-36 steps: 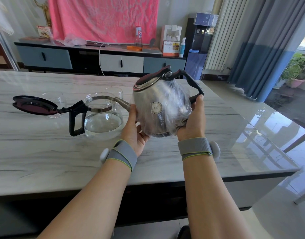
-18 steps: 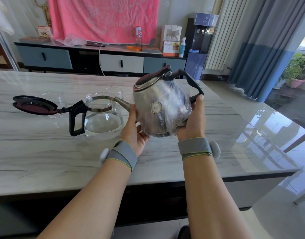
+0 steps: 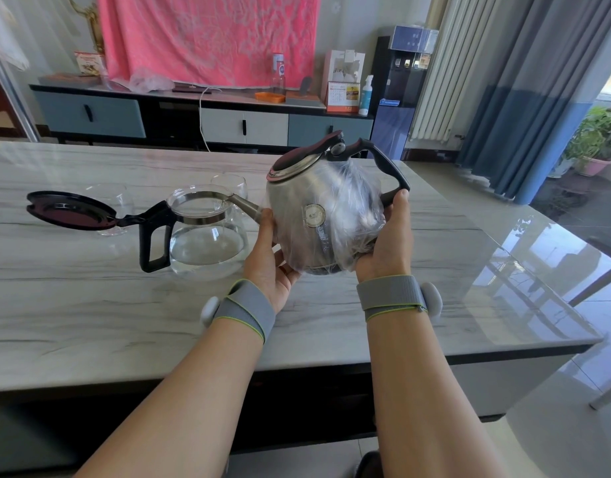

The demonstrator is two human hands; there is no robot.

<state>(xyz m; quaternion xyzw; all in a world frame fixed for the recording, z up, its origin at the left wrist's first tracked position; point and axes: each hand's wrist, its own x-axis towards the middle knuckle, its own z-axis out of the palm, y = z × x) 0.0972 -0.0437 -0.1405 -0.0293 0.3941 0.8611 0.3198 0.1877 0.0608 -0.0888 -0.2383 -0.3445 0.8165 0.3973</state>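
The desk [image 3: 90,322] fills the middle band of the frame, from the left edge to its corner at the lower right. Its top is pale, veined stone and glossy. A grey and blue curtain [image 3: 538,98] hangs at the upper right. A pink cloth [image 3: 211,39] covers the wall at the upper centre, above a low sideboard [image 3: 90,113] with drawers.

The kettle [image 3: 318,215] is at the centre of the frame, held clear of the desk. It is a steel body wrapped in clear plastic film and is tilted toward the left of the frame. Its black handle [image 3: 388,170] points to the upper right. Its spout [image 3: 243,203] reaches left to the rim of the glass jug [image 3: 207,243].

The glass jug stands on the desk just left of the kettle. Clear liquid fills its lower part. Its black handle faces the lower left, and its hinged lid [image 3: 71,210] lies open toward the left edge of the frame.

The left grip [image 3: 271,267] cups the lower left of the kettle body, thumb up beside the spout base. The right grip [image 3: 388,243] cups the lower right, thumb tip touching the lower end of the handle. Both grips grasp the kettle; the fingers behind the body are hidden.

One glass tumbler [image 3: 230,184] stands behind the jug, and another [image 3: 114,201] behind the open lid. A grey wristband [image 3: 245,310] sits on the left wrist, and a matching one [image 3: 390,296] on the right. A round label [image 3: 314,214] is fixed to the near face of the kettle.
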